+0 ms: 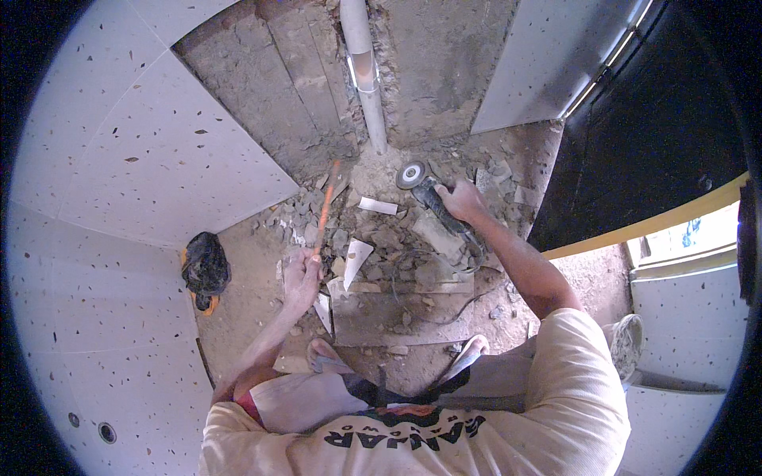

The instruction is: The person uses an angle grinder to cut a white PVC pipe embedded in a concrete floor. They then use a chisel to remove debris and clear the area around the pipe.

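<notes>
Crouched below the pipe [367,75], left hand [300,278] clamped on a chisel [325,208], right hand [460,198] clamped on a grinder [432,198], whose disc risks kicking off loose rubble [389,238] toward bare feet.

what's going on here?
A person crouches over a rubble-strewn floor between white speckled tiled walls. Their right hand grips a dark angle grinder, its round grey disc near the base of a white vertical pipe. Their left hand holds a thin orange rod slanting over the broken pieces. A black bag lies to the left.
</notes>
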The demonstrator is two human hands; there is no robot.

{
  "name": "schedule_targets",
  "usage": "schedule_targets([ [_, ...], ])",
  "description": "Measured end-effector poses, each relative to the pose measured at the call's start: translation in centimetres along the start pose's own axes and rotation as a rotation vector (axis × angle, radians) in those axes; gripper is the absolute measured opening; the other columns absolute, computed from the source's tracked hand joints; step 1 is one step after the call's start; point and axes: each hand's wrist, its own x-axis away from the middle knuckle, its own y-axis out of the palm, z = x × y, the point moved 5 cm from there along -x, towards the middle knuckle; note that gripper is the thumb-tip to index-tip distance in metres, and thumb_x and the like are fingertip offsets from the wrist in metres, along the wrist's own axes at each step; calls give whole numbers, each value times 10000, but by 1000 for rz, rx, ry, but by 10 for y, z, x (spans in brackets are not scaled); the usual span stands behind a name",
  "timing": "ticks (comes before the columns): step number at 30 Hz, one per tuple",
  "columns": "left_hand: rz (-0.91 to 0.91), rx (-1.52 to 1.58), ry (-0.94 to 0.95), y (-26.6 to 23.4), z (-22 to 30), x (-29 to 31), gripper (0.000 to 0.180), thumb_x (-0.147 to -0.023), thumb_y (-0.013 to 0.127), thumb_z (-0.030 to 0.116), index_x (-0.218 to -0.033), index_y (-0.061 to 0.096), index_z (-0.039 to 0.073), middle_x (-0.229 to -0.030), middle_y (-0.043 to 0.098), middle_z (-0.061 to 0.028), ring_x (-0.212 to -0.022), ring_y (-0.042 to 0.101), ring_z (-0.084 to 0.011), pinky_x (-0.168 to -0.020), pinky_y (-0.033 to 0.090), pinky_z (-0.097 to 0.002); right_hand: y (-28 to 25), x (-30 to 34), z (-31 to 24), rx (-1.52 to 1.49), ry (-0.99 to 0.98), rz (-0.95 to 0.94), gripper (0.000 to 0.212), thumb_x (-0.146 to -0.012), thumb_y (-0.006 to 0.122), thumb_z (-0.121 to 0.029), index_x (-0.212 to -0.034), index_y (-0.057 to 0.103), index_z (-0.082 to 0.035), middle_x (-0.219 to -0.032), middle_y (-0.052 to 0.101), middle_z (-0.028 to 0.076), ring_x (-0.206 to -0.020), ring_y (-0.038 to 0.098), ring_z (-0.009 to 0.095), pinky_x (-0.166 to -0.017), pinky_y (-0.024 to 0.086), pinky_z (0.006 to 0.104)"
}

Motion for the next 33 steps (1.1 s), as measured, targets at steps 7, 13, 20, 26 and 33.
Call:
schedule_targets([
  [7,-167,109,65,29,43,-18,190,-1028,501,244,-983,529,62,-605,513,24,-533,464,-46,-489,369,-221,38,50,-126,-1145,-218,-504,340,-918,630,-373,-993,662,-42,-819,674,69,-672,638,154,-612,513,297],
  [13,-319,182,29,60,122,-33,191,-1039,474,237,-968,487,60,-625,553,-6,-446,471,-75,-415,386,-240,3,67,-203,-1418,-54,-267,315,-946,574,-265,-1088,605,14,-733,621,71,-576,577,147,-538,472,269],
  [20,-302,194,16,82,157,-81,152,-1015,498,206,-966,488,62,-632,579,-20,-455,512,-99,-398,431,-255,-14,6,-210,-1386,-68,74,255,-930,531,-194,-1019,627,25,-700,618,73,-529,558,149,-503,432,299],
  [26,-44,-482,479,88,187,-99,224,-909,662,237,-888,558,39,-674,611,-95,-570,572,-186,-553,477,-347,-11,-35,-200,-1071,-101,565,234,-937,535,-188,-1003,631,15,-640,605,63,-489,534,137,-467,421,308],
  [33,286,-914,1119,-15,299,-144,442,-849,721,378,-1102,600,36,-1019,643,-195,-960,628,-380,-815,519,-459,-9,-26,-206,-1616,9,101,234,-960,529,-185,-1052,626,7,-632,608,82,-425,491,122,-372,371,288],
])
